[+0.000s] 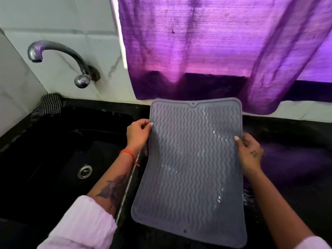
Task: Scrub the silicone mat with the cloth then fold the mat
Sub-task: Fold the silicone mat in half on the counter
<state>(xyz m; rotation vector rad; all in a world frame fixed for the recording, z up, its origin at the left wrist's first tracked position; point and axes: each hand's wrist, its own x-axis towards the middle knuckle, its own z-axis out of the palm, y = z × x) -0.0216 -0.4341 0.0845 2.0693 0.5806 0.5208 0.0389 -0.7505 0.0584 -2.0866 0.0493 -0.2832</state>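
A grey silicone mat (192, 169) with wavy ridges is held up lengthwise over the black counter, wet patches shining on it. My left hand (138, 134) grips its left edge, thumb on the ridged face. On the opposite edge my right hand (249, 152) grips the mat the same way, a little lower. The mat bows slightly between the two hands. A black-and-white checked cloth (51, 103) lies bunched at the back left corner of the sink, apart from both hands.
A black sink (53, 155) with a metal drain (84, 171) lies to the left. A chrome tap (59, 60) juts from the tiled wall above it. A purple curtain (215, 51) hangs behind the mat. The wet black counter (287, 159) stretches to the right.
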